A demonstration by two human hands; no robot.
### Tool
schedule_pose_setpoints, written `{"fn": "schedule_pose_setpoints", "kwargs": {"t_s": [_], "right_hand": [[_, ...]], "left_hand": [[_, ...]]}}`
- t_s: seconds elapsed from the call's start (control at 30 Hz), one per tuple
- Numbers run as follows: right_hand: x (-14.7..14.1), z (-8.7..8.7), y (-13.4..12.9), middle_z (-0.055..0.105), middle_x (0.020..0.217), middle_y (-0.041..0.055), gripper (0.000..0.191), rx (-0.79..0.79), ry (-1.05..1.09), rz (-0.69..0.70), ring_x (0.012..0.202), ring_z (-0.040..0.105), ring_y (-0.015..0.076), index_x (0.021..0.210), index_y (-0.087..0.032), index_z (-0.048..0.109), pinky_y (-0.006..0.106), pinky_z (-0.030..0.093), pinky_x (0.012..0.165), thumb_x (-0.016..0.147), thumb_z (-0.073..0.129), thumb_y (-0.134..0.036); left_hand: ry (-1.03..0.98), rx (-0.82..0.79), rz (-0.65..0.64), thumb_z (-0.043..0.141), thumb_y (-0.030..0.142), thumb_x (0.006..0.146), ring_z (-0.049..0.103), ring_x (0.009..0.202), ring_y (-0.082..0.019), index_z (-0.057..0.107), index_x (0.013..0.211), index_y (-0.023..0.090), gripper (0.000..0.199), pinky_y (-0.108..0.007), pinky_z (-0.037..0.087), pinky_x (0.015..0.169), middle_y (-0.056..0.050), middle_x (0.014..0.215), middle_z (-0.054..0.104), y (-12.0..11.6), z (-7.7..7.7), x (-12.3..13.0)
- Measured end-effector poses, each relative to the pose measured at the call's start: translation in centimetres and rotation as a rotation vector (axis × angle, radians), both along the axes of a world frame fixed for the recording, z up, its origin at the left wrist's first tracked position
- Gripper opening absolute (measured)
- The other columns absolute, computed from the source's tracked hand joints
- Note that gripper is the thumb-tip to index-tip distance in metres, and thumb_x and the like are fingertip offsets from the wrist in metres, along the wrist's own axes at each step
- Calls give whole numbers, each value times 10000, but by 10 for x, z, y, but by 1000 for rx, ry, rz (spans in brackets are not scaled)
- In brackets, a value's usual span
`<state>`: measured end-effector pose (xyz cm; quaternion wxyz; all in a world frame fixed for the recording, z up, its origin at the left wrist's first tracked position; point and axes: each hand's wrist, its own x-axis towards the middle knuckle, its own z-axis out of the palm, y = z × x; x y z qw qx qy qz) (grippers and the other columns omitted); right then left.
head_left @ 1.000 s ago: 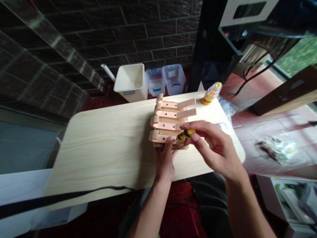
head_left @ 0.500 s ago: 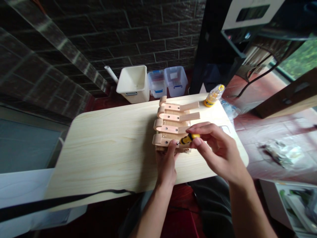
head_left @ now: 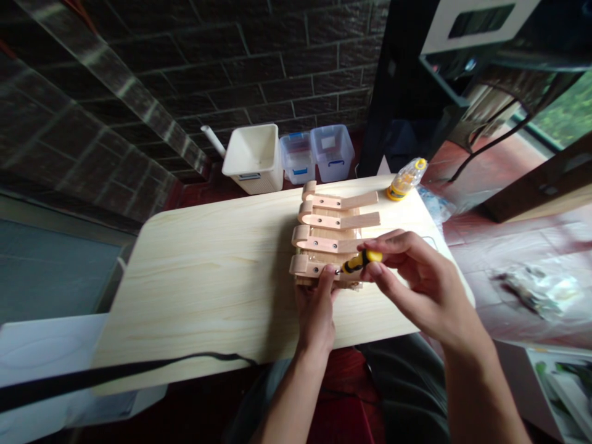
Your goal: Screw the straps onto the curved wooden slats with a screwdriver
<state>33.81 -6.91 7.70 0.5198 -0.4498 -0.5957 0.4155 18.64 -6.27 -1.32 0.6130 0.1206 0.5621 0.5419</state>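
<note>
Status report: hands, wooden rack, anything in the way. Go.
Right hand gripping screwdriver, tip at nearest strip. Left hand holding wooden rack, thumb close beside tip. Bottle apart, far right.

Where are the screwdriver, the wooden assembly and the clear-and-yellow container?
Screwdriver [head_left: 353, 264], head view: its yellow-and-black handle.
Wooden assembly [head_left: 325, 245], head view: one of its strips.
Clear-and-yellow container [head_left: 407, 179], head view: its clear side.

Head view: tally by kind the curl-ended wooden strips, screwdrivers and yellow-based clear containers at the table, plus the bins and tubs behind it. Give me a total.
Curl-ended wooden strips: 4
Yellow-and-black screwdriver: 1
Yellow-based clear container: 1
Cream bin: 1
Clear plastic tubs: 2
Total: 9
</note>
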Motion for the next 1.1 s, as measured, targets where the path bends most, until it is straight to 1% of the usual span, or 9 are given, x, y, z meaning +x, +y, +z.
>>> {"fn": "schedule_pose_setpoints", "kwargs": {"t_s": [0.1,0.2,0.4,0.47,0.63,0.73,0.87,1.03,1.1], "right_hand": [[-3,0,1,742,1245,45,198,1,34,-15,1004,763,165,1207,-304,732,241,642,780,1024,754,-232],[-1,4,1,750,1317,67,218,-7,-8,7,1089,757,192,1258,-305,735,272,652,845,1050,715,-240],[9,7,-2,746,1385,72,203,-71,68,86,1057,772,173,1224,-298,744,285,660,917,1035,743,-222],[11,5,-2,746,1356,71,209,-88,102,94,1061,773,169,1221,-293,743,285,654,941,1026,759,-220],[8,-1,0,747,1199,45,210,-66,160,104,969,776,165,1171,-284,729,294,651,869,993,794,-194],[4,-3,2,747,1155,19,206,-40,150,36,913,756,138,1149,-299,727,256,639,827,988,797,-192],[-2,-3,3,752,1220,18,238,-4,147,22,894,745,123,1228,-328,746,241,645,803,1016,767,-221],[-3,2,1,774,1326,47,177,-7,143,76,1024,787,164,1182,-306,790,257,673,817,1036,743,-219],[-2,2,0,777,1335,52,174,-35,174,83,939,794,149,1183,-298,779,274,680,813,1032,750,-216]], "left_hand": [[-13,27,-7,871,382,862,695,1365,-361,634,1428,289,620,-434,644,984,-111,1484,708,0,0,1],[-45,22,-14,872,375,855,679,1389,-366,645,1424,290,619,-451,631,1020,-108,1466,722,0,0,1],[-36,7,-10,886,383,834,670,1398,-373,667,1400,289,614,-452,617,1016,-107,1460,728,0,1,2],[-31,2,-3,897,398,823,673,1390,-376,674,1383,288,612,-461,612,1015,-110,1441,738,0,1,3],[-5,-3,-8,894,429,830,658,1406,-383,674,1372,288,602,-469,604,1008,-120,1420,744,0,-1,3],[-19,-15,4,895,413,826,652,1414,-378,684,1349,289,577,-458,602,1011,-114,1421,744,1,-2,3],[-35,6,-9,897,432,814,667,1395,-382,713,1277,260,527,-464,609,1015,-126,1354,772,1,-1,4],[-48,49,-42,880,454,818,713,1330,-374,736,1199,225,467,-459,624,1022,-130,1220,808,1,2,4],[-47,55,-33,872,431,832,724,1315,-365,725,1241,230,478,-460,625,1026,-127,1247,802,2,3,4]]}}
